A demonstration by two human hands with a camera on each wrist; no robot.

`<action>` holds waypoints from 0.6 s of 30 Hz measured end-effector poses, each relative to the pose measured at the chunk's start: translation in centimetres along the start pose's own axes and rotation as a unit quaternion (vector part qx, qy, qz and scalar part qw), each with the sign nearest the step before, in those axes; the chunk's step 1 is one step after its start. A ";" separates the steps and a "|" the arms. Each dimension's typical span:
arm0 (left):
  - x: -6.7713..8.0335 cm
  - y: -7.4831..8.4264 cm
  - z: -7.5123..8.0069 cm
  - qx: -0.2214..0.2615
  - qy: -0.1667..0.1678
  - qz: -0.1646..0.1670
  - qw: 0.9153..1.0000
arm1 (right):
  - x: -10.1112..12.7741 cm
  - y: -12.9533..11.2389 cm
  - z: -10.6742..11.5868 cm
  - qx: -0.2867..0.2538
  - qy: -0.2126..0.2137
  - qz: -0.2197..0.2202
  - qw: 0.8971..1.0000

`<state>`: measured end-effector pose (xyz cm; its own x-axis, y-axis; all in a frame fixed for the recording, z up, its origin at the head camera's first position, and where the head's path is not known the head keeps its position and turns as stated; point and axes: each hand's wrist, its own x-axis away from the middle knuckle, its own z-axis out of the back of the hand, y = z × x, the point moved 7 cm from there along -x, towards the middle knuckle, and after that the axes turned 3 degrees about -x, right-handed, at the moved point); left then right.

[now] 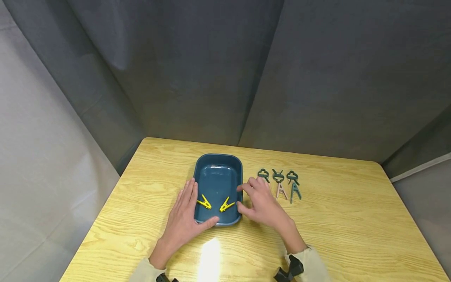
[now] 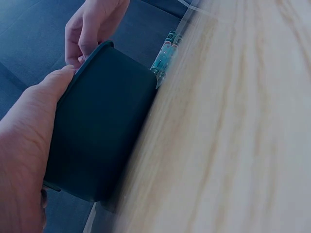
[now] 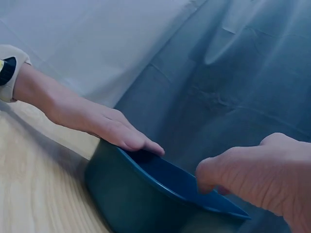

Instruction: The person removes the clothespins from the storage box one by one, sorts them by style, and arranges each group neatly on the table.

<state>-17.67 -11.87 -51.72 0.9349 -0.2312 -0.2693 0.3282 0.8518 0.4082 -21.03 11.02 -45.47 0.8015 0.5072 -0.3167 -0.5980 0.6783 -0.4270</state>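
Observation:
A deep blue plastic tub [image 1: 218, 159] stands on the table with two yellow spring clips [image 1: 225, 205] lying inside near its front end. My left hand [image 1: 183, 219] rests along the tub's left side, fingers straight, the thumb reaching over the near rim. In the left wrist view that thumb [image 2: 56, 82] touches the rim. Over the tub's right edge is my right hand [image 1: 262, 203], thumb and forefinger apart with nothing visible between them. Just right of it lie dark green clips [image 1: 278, 177], a pink clothespin [image 1: 280, 191] and a green clothespin [image 1: 295, 192].
The wooden table [image 1: 352, 211] extends well to the right of the clips. A dark grey curtain [image 1: 197, 78] hangs behind it, and a pale curtain [image 1: 46, 156] is on the left. My right hand partly covers the leftmost clips.

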 end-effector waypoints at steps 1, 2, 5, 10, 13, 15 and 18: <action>0.0 0.0 0.0 -0.001 0.000 -0.001 1.000 | -0.2 -0.2 -0.3 0.000 -0.007 0.000 1.000; 0.0 0.0 -0.1 -0.002 -0.001 0.000 1.000 | -0.3 -0.4 -0.6 -0.002 -0.014 0.002 1.000; 0.1 -0.1 -0.1 -0.002 -0.004 0.003 1.000 | -0.8 -1.2 -1.3 0.007 -0.030 0.013 0.999; 0.1 -0.2 -0.1 -0.002 -0.010 0.009 1.000 | -1.8 -2.6 -2.4 0.013 -0.056 0.040 0.998; 0.0 -0.1 -0.1 -0.001 -0.012 0.010 1.000 | -2.3 -3.1 -3.2 0.021 -0.084 0.043 0.995; 0.1 -0.1 -0.1 0.000 -0.013 0.011 1.000 | -2.6 -3.2 -3.7 0.039 -0.103 0.039 0.993; 0.1 -0.1 -0.1 -0.001 -0.013 0.012 1.000 | -3.0 -3.2 -4.4 0.085 -0.128 0.030 0.988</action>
<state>-17.63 -11.98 -51.86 0.9458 -0.2223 -0.2368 0.3051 0.8581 0.4131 -21.49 5.01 -46.95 0.7515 0.6515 -0.1038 -0.6529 0.7119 -0.2585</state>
